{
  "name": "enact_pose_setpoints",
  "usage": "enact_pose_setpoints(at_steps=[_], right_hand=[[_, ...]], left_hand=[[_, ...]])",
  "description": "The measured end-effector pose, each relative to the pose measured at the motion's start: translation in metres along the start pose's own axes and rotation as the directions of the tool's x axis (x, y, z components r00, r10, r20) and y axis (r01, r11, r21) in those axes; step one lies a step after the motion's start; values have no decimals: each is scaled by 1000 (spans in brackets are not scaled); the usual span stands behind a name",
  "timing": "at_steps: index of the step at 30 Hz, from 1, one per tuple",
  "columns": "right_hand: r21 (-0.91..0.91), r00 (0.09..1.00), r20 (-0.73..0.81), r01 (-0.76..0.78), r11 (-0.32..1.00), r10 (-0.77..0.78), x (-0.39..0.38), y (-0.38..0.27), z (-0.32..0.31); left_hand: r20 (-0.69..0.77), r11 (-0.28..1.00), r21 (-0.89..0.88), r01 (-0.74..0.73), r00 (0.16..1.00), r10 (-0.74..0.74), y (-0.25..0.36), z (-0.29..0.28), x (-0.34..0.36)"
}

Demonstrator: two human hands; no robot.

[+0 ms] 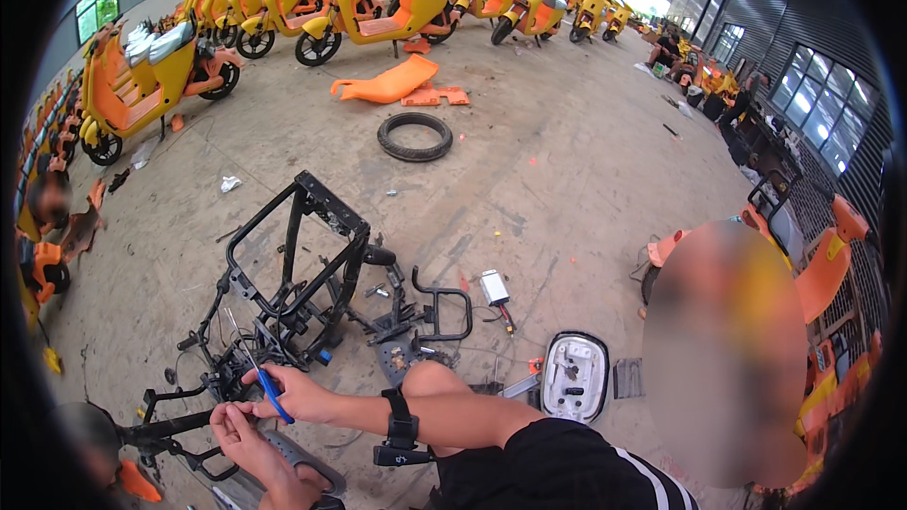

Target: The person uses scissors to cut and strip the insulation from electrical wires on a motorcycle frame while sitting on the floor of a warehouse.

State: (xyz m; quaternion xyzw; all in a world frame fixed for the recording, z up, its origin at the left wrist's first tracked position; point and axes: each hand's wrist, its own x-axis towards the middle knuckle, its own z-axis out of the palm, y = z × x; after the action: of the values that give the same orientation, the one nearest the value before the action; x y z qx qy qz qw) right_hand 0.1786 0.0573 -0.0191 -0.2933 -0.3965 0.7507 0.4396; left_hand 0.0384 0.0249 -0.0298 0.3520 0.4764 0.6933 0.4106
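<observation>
My right hand (300, 397) is closed around blue-handled scissors (271, 389), their thin metal blades pointing up and away over a black scooter frame (326, 198). Just below it, my left hand (248, 444) has its fingertips pinched together close to the right fingers. Whatever sits in that pinch is too small to make out. Both hands are above the near end of the frame, beside a black tube (170, 427). A black strap with a small device (402, 430) is around my right wrist.
Loose metal parts, a black bracket (444, 307), a silver controller box (493, 288) and a white-lined seat shell (574, 378) lie right of the frame. Beyond are a tyre (416, 137) and an orange panel (392, 82). Yellow scooters (378, 9) line the back; a blurred shape (726, 349) stands right.
</observation>
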Motion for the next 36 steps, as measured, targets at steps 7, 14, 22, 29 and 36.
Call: enact_pose_setpoints(at_steps=[7, 14, 22, 29, 36], right_hand=[[1, 1000, -31, 0, 1000, 0, 2, 7, 1], [-88, 994, 8, -104, 991, 105, 7, 7, 5], [-38, 998, -17, 62, 997, -62, 14, 36, 11], [42, 989, 101, -115, 993, 110, 7, 12, 20], [116, 978, 157, -154, 981, 135, -1, 1, 14]], left_hand=[[30, 982, -178, 63, 998, -59, 7, 7, -5], [17, 973, -229, 24, 1000, -21, 9, -9, -2], [44, 966, -249, 71, 997, -62, 12, -22, -2], [39, 960, -251, 125, 992, -119, 17, -22, 0], [217, 877, -370, 305, 947, -238, 13, -26, 2]])
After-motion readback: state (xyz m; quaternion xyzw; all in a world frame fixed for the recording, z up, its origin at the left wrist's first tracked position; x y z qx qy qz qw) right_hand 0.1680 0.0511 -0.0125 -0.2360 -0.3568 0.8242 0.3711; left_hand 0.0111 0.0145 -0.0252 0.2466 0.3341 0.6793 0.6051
